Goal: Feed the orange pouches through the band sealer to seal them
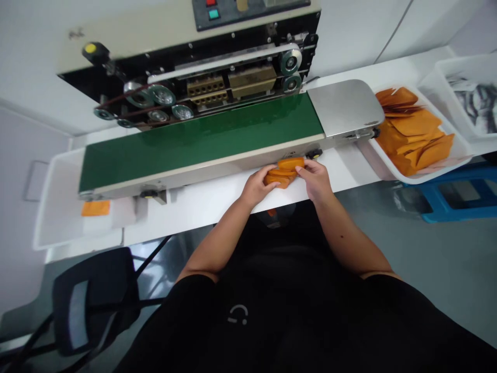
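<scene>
My left hand [256, 186] is closed around a small stack of orange packets [280, 177] at the front edge of the white table. Between the thumb and fingers of my right hand [316, 181] is the top orange packet [291, 164], lying against the others. Just beyond my hands runs the green conveyor belt [202, 137] of a band sealing machine [233, 85], with a metal plate [345, 108] at its right end. What the packets contain cannot be made out.
At the right, a white bin [427, 178] holds many orange packets [415, 132]; another bin [481, 135] holds silvery pieces. A white bin [54, 207] with one orange packet [95, 208] stands at the left. A black chair [97, 300] and blue stool [458, 199] stand below.
</scene>
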A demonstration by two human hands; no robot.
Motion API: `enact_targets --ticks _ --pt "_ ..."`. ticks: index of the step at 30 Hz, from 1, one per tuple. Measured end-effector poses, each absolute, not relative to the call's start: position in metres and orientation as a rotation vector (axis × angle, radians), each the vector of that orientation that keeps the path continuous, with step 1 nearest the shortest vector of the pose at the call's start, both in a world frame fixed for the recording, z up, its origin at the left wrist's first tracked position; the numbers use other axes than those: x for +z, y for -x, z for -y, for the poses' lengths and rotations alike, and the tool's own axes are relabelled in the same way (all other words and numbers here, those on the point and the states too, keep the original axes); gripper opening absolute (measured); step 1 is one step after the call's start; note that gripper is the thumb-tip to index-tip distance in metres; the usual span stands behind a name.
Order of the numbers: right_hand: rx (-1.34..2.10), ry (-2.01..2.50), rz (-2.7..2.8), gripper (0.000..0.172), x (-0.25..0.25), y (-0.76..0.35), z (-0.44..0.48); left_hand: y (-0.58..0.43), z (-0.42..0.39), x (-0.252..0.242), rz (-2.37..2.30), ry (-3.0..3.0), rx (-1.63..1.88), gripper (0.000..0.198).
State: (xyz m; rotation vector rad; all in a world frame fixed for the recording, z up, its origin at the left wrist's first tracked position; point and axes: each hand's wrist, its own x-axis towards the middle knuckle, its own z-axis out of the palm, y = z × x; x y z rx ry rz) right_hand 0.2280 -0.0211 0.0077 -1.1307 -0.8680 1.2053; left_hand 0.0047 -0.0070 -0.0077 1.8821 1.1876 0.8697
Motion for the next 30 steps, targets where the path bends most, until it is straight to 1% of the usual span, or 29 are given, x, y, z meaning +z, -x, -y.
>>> enact_targets --ticks 5,8,11,14,17,27,30 --pt "0.972 1.08 0.868 0.04 0.038 -0.23 0.039 -0.006 0.008 -0.005 -1.17 -1.876 0.864 0.056" --pt "0.978 1.066 0.983 0.042 0.066 -0.24 0.038 -0.006 0.007 -0.007 -1.151 -1.878 0.873 0.055" --pt "1.002 1.057 1.07 0.041 0.097 -0.253 0.018 -0.006 0.006 -0.01 -1.144 -1.893 0.884 0.054" --pt "1.02 1.071 1.093 0.034 0.124 -0.264 -0.012 -0.007 0.006 -0.011 -1.151 -1.899 0.887 0.052" --pt "1.064 1.115 1.093 0.028 0.141 -0.271 -0.034 -0.007 0.007 -0.009 -1.15 -1.899 0.877 0.051" --pt "1.244 1.224 1.036 0.024 0.145 -0.273 -0.053 -0.006 0.008 -0.001 -1.133 -1.915 0.814 0.046" --pt "1.278 1.253 0.969 0.01 0.158 -0.275 -0.067 -0.006 0.007 0.0 -1.122 -1.913 0.82 0.046"
